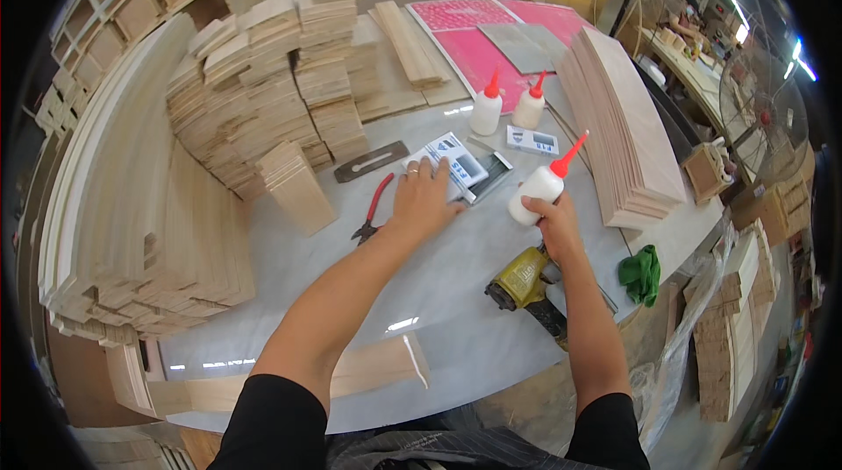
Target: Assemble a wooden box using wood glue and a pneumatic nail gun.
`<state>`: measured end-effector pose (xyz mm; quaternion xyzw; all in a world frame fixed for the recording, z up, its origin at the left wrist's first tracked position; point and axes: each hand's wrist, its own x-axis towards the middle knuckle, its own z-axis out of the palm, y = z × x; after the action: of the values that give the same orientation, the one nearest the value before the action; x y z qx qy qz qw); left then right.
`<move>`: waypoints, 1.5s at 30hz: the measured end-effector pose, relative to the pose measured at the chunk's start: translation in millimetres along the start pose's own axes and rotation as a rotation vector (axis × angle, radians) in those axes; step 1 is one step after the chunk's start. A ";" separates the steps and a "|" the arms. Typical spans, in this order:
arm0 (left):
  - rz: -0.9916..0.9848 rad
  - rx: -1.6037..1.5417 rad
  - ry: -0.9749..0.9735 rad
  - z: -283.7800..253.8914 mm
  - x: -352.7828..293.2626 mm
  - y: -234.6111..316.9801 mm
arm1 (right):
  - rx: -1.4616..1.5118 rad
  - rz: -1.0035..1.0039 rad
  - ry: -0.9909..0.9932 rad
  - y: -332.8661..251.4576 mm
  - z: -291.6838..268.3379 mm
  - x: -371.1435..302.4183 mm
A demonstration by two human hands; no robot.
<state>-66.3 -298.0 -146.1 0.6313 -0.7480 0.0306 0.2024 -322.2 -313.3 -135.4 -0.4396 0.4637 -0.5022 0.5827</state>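
My right hand [554, 220] is wrapped round a white glue bottle [537, 194] with a red nozzle, tilted up to the right. My left hand [425, 198] lies with fingers outstretched on a small white-and-blue box [456, 160], beside strips of grey metal nails [489, 179]. Below my right hand a yellow-green nail gun [519, 279] rests on the table, partly behind my forearm. Red-handled pliers [374, 207] lie left of my left hand. At the near edge a pale wooden frame [373, 366] has a white line of glue along its right end.
Two more glue bottles [486, 110] stand beyond a second small box [531, 140]. Tall stacks of wooden boards [149, 198] line the left, and curved-edge panels [618, 132] the right. A green cloth [640, 275] lies at the right edge. Farther right are a fan [763, 115] and a person.
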 end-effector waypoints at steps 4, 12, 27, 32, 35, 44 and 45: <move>0.092 0.053 0.092 30.3 11.0 -31.1 | -0.116 0.161 -0.135 0.9 0.5 0.7; -0.732 -1.112 0.016 -77.3 -22.1 -46.7 | -0.005 0.314 -0.281 16.1 27.7 46.9; -0.406 -0.707 -0.245 1.9 -38.4 41.9 | -1.358 -0.246 -0.173 -48.6 -62.9 -2.2; -0.109 -0.388 -0.270 8.0 -44.7 38.0 | -1.399 -0.219 -0.176 -47.3 -77.5 3.5; -0.087 -0.389 -0.220 20.4 -46.7 42.2 | -1.451 -0.231 -0.266 -41.1 -72.1 18.8; -0.091 -0.414 -0.169 -23.8 -79.5 11.3 | -1.568 -0.188 -0.311 -35.8 -69.0 24.9; -0.053 -0.420 -0.074 -36.1 -92.0 -3.8 | -1.574 -0.194 -0.304 -36.9 -64.6 23.0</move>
<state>-42.0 -202.1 -145.2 0.5954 -0.7279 -0.1548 0.3027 -390.6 -343.2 -113.4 -0.8229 0.5568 -0.0115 0.1126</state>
